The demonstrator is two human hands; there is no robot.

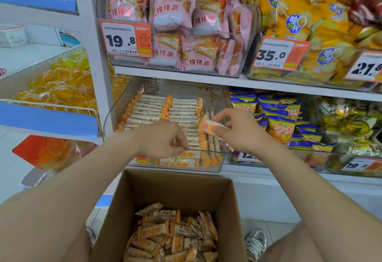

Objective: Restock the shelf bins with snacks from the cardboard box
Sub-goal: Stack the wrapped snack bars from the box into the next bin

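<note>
Fingers, right (224,115): pinching one orange-and-white snack bar (208,127). Index finger over the top, thumb on the near side, so the bar sits right at the fingertips and pokes out toward frame left, a bit tilted.
Right hand (239,131): hovering just right of centre, over the right end of the clear bin (175,165).
Fingers, left (182,145): curled down, tips right in among the bars by the bin's front edge. Honestly can't tell if they've actually got hold of one or are just touching.
Left hand (163,139): centre of frame, knuckles up, just left of the other hand, not touching it.
Held bar vs bin: above the front right part, near the bars stood on end there.
Rows of bars (148,110): lying flat and neatly lined up in the back and left of the bin.
Cardboard box (165,185): bottom centre, flaps open, right below the bin, between the two forearms.
Loose bars (173,235): jumbled pile in the bottom of the box, same wrapper.
Shelf above: pink pie packs (173,11) with a 19.8 price tag (124,40).
Right of the bin: blue-and-orange packets (283,125).
Left of frame: yellow jelly cups (62,84) in a wire basket.
</note>
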